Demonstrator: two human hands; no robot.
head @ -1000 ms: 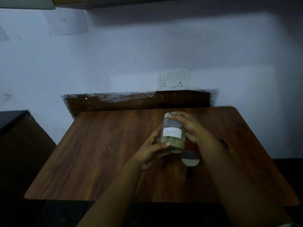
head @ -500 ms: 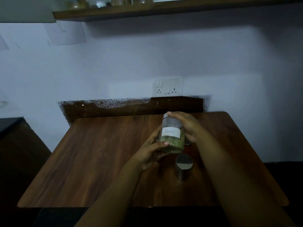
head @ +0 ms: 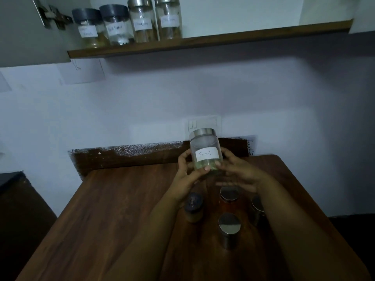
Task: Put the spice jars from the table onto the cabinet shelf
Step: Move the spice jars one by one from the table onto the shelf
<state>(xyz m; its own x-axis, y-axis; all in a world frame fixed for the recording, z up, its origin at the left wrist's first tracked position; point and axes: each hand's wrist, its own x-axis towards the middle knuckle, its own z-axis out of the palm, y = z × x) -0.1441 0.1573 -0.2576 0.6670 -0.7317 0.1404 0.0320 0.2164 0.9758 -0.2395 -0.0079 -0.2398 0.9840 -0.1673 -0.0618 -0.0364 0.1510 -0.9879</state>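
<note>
I hold a clear glass jar labelled "Fennel" (head: 206, 151) upright above the wooden table (head: 113, 209), its steel lid on top and greenish seeds at the bottom. My left hand (head: 185, 175) grips its lower left side and my right hand (head: 241, 171) cups its lower right. Under my arms several more jars stand on the table: a dark-lidded jar (head: 193, 207), a steel-lidded jar (head: 229, 194), another steel-lidded jar (head: 229, 230) and one partly hidden by my right forearm (head: 256, 207). The cabinet shelf (head: 223, 39) runs across the top.
Several labelled jars (head: 129, 23) stand in a row at the shelf's left end; the shelf to their right is bare. An open cabinet door with a hinge (head: 52, 16) hangs at the upper left. A switch and socket plate (head: 203, 122) sits on the wall behind the jar.
The view has tilted up, revealing the shelf and its jars. The fennel jar has risen and now stands upright; my right hand has slid from its top to its lower side.
</note>
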